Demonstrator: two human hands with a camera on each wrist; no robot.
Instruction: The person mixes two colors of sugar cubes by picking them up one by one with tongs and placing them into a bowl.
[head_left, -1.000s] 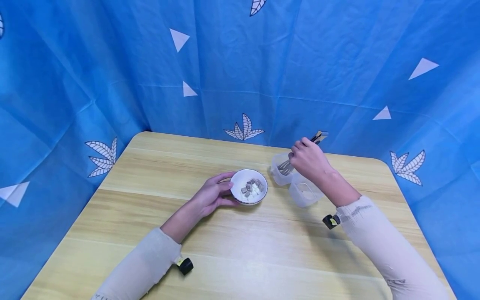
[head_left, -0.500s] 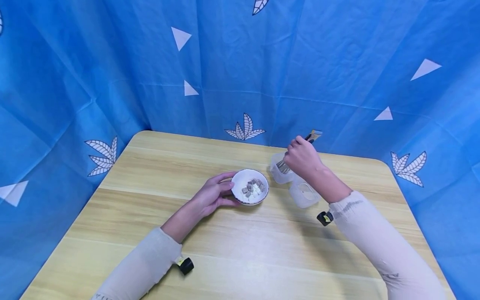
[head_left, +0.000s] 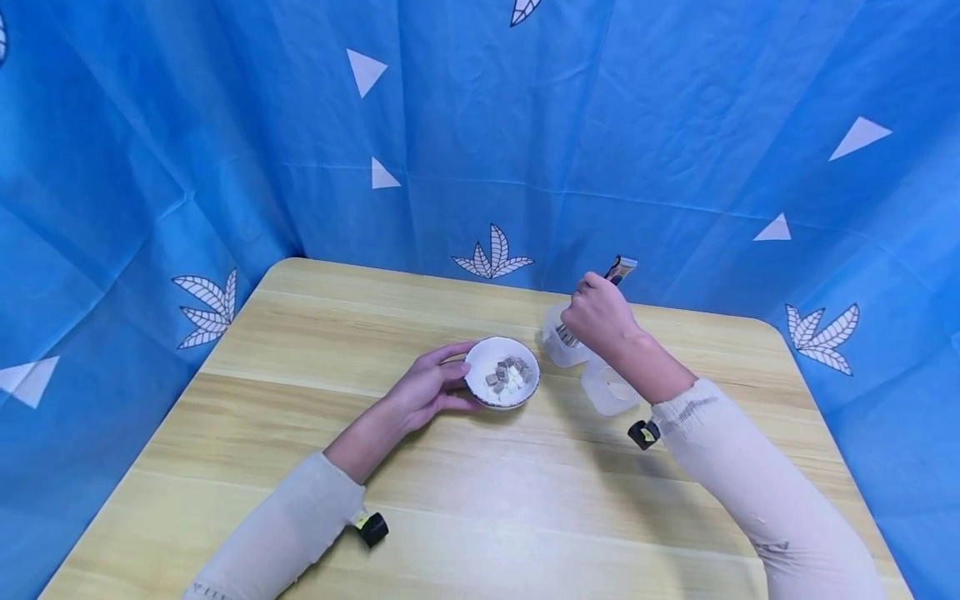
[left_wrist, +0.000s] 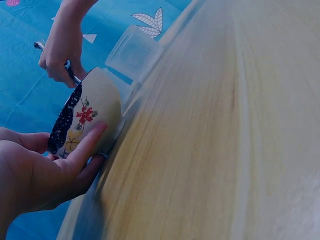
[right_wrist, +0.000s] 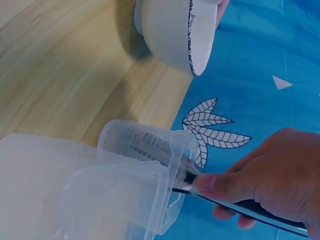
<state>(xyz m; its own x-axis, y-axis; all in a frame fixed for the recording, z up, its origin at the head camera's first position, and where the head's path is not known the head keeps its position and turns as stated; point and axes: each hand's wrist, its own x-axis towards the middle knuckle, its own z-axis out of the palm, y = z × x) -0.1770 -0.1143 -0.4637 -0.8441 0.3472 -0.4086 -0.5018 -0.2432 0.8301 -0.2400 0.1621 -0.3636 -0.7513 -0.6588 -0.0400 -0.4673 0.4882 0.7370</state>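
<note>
In the head view my left hand (head_left: 426,392) holds a white bowl (head_left: 480,360) from its left side, thumb at the rim and fingers around the wall. Brown and white chunks (head_left: 512,377) lie inside it. The left wrist view shows a red flower and a dark speckled band on the bowl's outside (left_wrist: 102,97). My right hand (head_left: 602,318) grips metal tongs (head_left: 620,268) with black on the handle. Their slotted ends reach down into the farther clear plastic container (head_left: 551,337), seen through its wall in the right wrist view. What lies between those ends is hidden.
A second clear plastic container (head_left: 604,398) stands close in front of the first, below my right wrist. The wooden table (head_left: 480,517) ends at a blue curtain (head_left: 465,108) with white leaf and triangle prints. Small black cameras (head_left: 371,529) are strapped at both wrists.
My right hand has moved slightly left and down with the tongs, which stay in the farther container. My left hand and the bowl keep their place, apart from a small shift of the view.
</note>
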